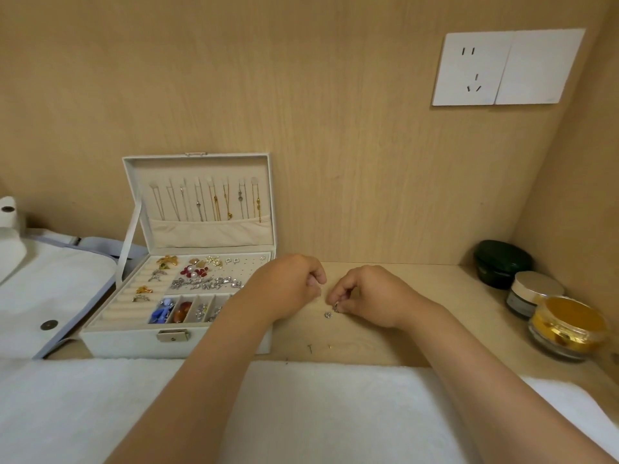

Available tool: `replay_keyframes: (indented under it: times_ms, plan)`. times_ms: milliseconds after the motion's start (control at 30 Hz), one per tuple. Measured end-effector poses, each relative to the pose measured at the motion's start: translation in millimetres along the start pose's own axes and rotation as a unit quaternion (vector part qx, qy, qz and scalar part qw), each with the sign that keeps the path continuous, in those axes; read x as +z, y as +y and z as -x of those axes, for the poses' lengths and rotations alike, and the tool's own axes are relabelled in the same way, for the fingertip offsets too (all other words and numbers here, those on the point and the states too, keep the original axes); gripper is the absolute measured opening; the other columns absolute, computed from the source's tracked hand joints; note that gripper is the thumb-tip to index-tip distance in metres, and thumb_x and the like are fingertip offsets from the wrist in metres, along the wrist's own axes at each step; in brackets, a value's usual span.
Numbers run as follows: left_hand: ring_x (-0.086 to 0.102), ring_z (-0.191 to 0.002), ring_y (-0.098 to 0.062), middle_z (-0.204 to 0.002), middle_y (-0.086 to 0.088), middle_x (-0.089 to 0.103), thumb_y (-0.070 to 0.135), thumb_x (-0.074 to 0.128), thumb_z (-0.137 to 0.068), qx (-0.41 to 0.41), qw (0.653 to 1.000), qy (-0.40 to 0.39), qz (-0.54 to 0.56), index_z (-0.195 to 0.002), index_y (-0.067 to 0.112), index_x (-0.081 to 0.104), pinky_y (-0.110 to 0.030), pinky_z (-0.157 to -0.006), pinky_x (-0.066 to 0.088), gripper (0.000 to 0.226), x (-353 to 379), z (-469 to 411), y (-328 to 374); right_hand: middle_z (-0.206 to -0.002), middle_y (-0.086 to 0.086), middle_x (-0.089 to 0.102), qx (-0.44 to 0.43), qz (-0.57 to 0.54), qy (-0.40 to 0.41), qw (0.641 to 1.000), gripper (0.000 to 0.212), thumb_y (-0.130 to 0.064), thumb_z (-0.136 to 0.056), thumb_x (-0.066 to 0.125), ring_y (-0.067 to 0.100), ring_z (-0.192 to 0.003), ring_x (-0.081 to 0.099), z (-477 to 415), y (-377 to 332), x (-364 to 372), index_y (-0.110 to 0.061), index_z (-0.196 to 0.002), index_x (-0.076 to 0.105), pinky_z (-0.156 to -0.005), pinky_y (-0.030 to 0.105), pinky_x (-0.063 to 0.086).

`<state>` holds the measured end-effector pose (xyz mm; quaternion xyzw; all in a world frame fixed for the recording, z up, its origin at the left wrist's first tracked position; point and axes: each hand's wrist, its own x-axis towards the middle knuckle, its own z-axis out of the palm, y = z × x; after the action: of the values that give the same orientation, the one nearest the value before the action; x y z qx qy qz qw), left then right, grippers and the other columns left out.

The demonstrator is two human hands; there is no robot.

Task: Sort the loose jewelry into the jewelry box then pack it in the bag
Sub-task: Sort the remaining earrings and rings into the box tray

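The white jewelry box [134, 341] stands open on the wooden shelf, lid upright with several necklaces hung inside. Its tray holds rings, brooches, red and silver pieces and blue stones. My right hand [365, 296] pinches a small silver earring [336, 307] just above the shelf, right of the box. Another small silver stud [327, 315] lies on the wood below it. My left hand [291, 283] hovers with curled fingers at the box's right edge; what it holds, if anything, is hidden. The white bag [40, 296] with a snap button lies left of the box.
Three round jars sit in the right corner: a dark green one [502, 262], a silver-lidded one [532, 291] and a gold one [567, 326]. A white towel [318, 413] covers the near surface. A wall socket [502, 67] is mounted above. Tiny pins [310, 347] lie near the shelf's front edge.
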<state>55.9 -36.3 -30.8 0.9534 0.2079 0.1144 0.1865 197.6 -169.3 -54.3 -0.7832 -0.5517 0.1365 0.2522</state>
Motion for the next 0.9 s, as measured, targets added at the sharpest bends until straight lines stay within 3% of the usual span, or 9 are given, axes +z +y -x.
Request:
replay_keyframes:
  times_ms: [100, 267, 400, 500, 633, 767, 900]
  plan:
    - [0.059, -0.075, -0.001, -0.087, 0.012, 0.069, 0.024, 0.071, -0.085, 0.015, 1.0, 0.002, 0.003, -0.092, 0.026, 0.071, -0.024, -0.073, 0.05, 0.008, -2.1, 1.1, 3.4, -0.083, -0.008, 0.073, 0.003, -0.038, 0.014, 0.999, 0.011, -0.019, -0.08, 0.08, 0.007, -0.079, 0.066, 0.0, 1.6, -1.4, -0.028, -0.087, 0.078, -0.079, 0.029, 0.054]
    - [0.054, -0.071, 0.0, -0.077, 0.014, 0.06, 0.021, 0.07, -0.086, 0.02, 0.999, 0.023, 0.033, -0.088, 0.023, 0.07, -0.023, -0.069, 0.045, 0.003, -3.7, 1.8, 2.2, -0.071, -0.005, 0.073, 0.021, -0.214, 0.046, 0.976, 0.016, 0.0, -0.082, 0.076, 0.001, -0.061, 0.061, 3.9, -4.5, -8.2, -0.016, -0.082, 0.078, -0.06, 0.016, 0.047]
    - [0.055, -0.07, -0.001, -0.077, 0.013, 0.062, 0.017, 0.068, -0.088, 0.01, 0.998, 0.037, 0.056, -0.093, 0.023, 0.066, -0.025, -0.072, 0.047, 0.008, -6.3, 3.0, -0.6, -0.076, 0.004, 0.075, 0.023, -0.297, 0.044, 0.953, 0.016, 0.004, -0.082, 0.076, 0.008, -0.07, 0.068, 6.5, -9.1, -10.4, -0.012, -0.086, 0.074, -0.065, 0.017, 0.052]
    - [0.058, -0.073, 0.0, -0.079, 0.014, 0.066, 0.02, 0.067, -0.088, 0.01, 0.998, 0.023, 0.056, -0.1, 0.027, 0.066, -0.026, -0.075, 0.049, 0.013, -7.3, 4.8, -0.3, -0.077, 0.004, 0.075, 0.023, -0.3, 0.046, 0.953, 0.016, 0.003, -0.084, 0.074, 0.009, -0.072, 0.067, 6.6, -9.5, -9.7, -0.012, -0.09, 0.071, -0.066, 0.018, 0.051]
    - [0.064, -0.078, 0.0, -0.079, 0.017, 0.069, 0.029, 0.071, -0.086, -0.004, 0.999, -0.008, 0.052, -0.093, 0.031, 0.071, -0.03, -0.081, 0.054, 0.008, -5.3, 4.6, 2.9, -0.073, -0.001, 0.074, 0.036, -0.306, 0.062, 0.949, 0.018, 0.002, -0.085, 0.073, 0.006, -0.067, 0.066, 6.4, -12.2, -8.2, -0.013, -0.093, 0.069, -0.066, 0.019, 0.051]
    - [0.069, -0.08, -0.005, -0.079, 0.009, 0.075, 0.025, 0.073, -0.087, -0.016, 0.987, -0.036, 0.159, -0.095, 0.023, 0.073, -0.027, -0.083, 0.052, 0.008, -8.8, 7.6, 9.7, -0.07, 0.003, 0.07, 0.043, -0.408, 0.108, 0.905, 0.016, 0.005, -0.087, 0.07, -0.004, -0.045, 0.055, 9.2, -27.3, -14.4, -0.007, -0.097, 0.066, -0.046, 0.008, 0.038]
    - [0.06, -0.064, -0.004, -0.066, 0.012, 0.071, 0.023, 0.07, -0.09, -0.034, 0.961, -0.025, 0.275, -0.093, 0.015, 0.073, -0.016, -0.066, 0.045, 0.009, -17.3, 17.1, 17.4, -0.077, 0.007, 0.068, 0.046, -0.458, 0.142, 0.876, 0.013, 0.001, -0.089, 0.069, -0.001, -0.039, 0.045, 9.6, -44.4, -15.4, -0.01, -0.096, 0.066, -0.041, 0.014, 0.034]
